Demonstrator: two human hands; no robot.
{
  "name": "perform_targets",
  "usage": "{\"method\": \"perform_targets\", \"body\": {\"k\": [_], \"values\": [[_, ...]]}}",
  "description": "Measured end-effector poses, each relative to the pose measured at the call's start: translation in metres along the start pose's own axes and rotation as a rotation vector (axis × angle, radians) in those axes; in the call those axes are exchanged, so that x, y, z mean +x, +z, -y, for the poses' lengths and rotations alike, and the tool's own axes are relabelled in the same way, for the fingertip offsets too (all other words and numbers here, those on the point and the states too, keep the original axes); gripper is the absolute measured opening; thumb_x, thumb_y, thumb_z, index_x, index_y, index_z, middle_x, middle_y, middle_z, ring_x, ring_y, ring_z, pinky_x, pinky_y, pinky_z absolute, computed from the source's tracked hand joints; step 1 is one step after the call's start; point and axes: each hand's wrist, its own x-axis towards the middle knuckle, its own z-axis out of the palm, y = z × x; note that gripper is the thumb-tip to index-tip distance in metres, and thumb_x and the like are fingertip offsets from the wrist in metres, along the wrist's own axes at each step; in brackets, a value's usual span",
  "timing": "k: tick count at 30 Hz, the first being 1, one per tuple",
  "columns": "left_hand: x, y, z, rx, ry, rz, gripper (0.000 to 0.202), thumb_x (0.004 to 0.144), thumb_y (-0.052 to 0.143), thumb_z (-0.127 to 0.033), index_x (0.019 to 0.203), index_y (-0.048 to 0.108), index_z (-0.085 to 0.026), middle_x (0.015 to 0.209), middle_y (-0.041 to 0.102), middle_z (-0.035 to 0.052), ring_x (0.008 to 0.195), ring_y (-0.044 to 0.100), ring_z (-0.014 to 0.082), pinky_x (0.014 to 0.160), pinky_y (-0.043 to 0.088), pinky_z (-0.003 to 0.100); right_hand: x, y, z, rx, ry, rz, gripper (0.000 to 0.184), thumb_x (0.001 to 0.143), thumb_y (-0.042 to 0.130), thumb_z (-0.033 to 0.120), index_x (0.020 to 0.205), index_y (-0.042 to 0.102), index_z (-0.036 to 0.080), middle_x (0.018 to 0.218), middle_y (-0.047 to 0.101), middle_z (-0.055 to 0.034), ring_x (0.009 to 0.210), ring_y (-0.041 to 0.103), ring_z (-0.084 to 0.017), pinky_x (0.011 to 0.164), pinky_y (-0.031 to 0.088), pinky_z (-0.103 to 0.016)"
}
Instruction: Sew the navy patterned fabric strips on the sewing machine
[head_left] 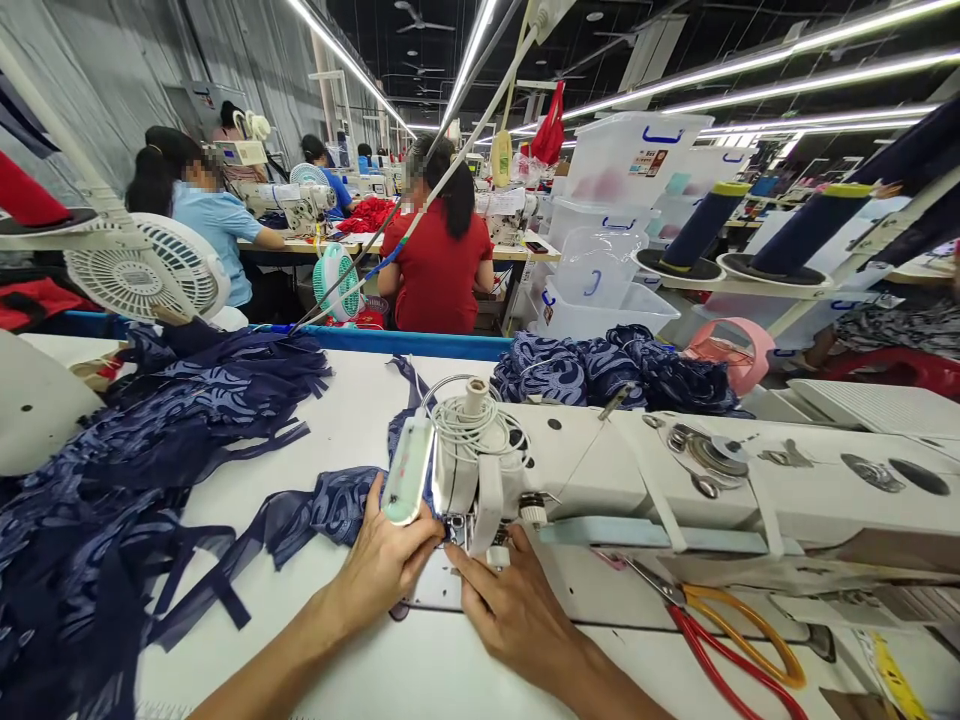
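A white sewing machine (600, 470) stands in front of me, its needle and presser foot (457, 530) low between my hands. My left hand (382, 550) is closed on navy patterned fabric (337, 505) at the left of the foot, thumb and index finger pinched close to it. From there the cloth trails left across the white table. My right hand (517, 605) lies at the right of the foot, index finger stretched toward the needle and other fingers partly hidden behind the machine head. No cloth shows in it. A lit lamp (409, 470) hangs over my left hand.
Navy fabric strips (150, 420) heap up at the left, and a bundle of patterned pieces (600, 370) lies behind the machine. Scissors (720, 630) with red and orange handles rest at the right, near a yellow tape measure (892, 680). People work at machines beyond.
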Motion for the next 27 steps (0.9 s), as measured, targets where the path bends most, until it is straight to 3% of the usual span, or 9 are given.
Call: {"method": "perform_targets", "body": {"k": [6,9,12,15,20,24,27], "values": [[-0.005,0.009,-0.003,0.276,0.265,-0.142,0.039,0.088,0.040,0.006,0.102,0.065,-0.020,0.102,0.068,0.0073,0.113,0.058,0.0265,0.097,0.051,0.056,0.006,-0.008,0.000,0.150,0.095,-0.002,0.040,0.096,0.039,0.008,0.119,0.068,0.023,0.089,0.069,-0.0040,0.083,0.064,-0.023,0.078,0.048,-0.036],[-0.008,0.005,-0.008,0.312,0.266,-0.146,0.040,0.085,0.041,0.007,0.106,0.064,-0.018,0.101,0.069,0.0078,0.111,0.062,0.0277,0.095,0.053,0.057,0.008,-0.008,0.000,0.108,0.101,0.005,0.037,0.098,0.040,0.011,0.121,0.067,0.021,0.097,0.071,-0.0072,0.089,0.065,-0.024,0.074,0.052,-0.033],[-0.011,-0.005,-0.010,0.220,0.223,-0.051,0.040,0.086,0.041,0.004,0.112,0.062,-0.018,0.099,0.071,0.0072,0.093,0.068,0.0214,0.101,0.052,0.057,0.007,-0.008,0.000,-0.028,0.022,0.002,0.039,0.095,0.042,0.008,0.126,0.064,0.017,0.098,0.072,-0.0097,0.087,0.066,-0.026,0.069,0.054,-0.034],[-0.013,-0.011,-0.005,0.127,0.228,0.007,0.040,0.087,0.042,0.001,0.114,0.063,-0.021,0.102,0.072,0.0069,0.092,0.070,0.0197,0.104,0.053,0.052,0.006,-0.008,-0.001,-0.129,-0.061,-0.028,0.043,0.089,0.043,0.006,0.128,0.061,0.011,0.095,0.071,-0.0131,0.084,0.066,-0.027,0.067,0.057,-0.035],[-0.017,0.005,0.010,0.148,0.326,-0.126,0.042,0.085,0.041,0.002,0.113,0.064,-0.019,0.102,0.074,0.0092,0.100,0.070,0.0255,0.096,0.058,0.054,0.000,0.009,-0.007,-0.118,-0.033,-0.041,0.045,0.082,0.045,0.008,0.122,0.062,0.015,0.091,0.070,-0.0118,0.080,0.066,-0.027,0.056,0.056,-0.031],[-0.018,0.012,0.013,0.212,0.307,-0.138,0.042,0.090,0.039,0.002,0.118,0.063,-0.019,0.097,0.074,0.0079,0.099,0.070,0.0257,0.094,0.059,0.057,-0.008,0.023,-0.010,-0.109,0.039,-0.160,0.039,0.079,0.041,0.005,0.106,0.064,0.022,0.080,0.065,-0.0081,0.078,0.065,-0.027,0.049,0.047,-0.028],[-0.016,0.009,0.010,0.227,0.278,-0.157,0.039,0.093,0.040,-0.001,0.114,0.065,-0.023,0.095,0.074,0.0060,0.092,0.071,0.0220,0.098,0.058,0.054,-0.009,0.017,-0.010,-0.067,0.058,-0.082,0.035,0.082,0.042,0.005,0.106,0.062,0.021,0.083,0.065,-0.0061,0.075,0.064,-0.024,0.054,0.048,-0.028]]}}
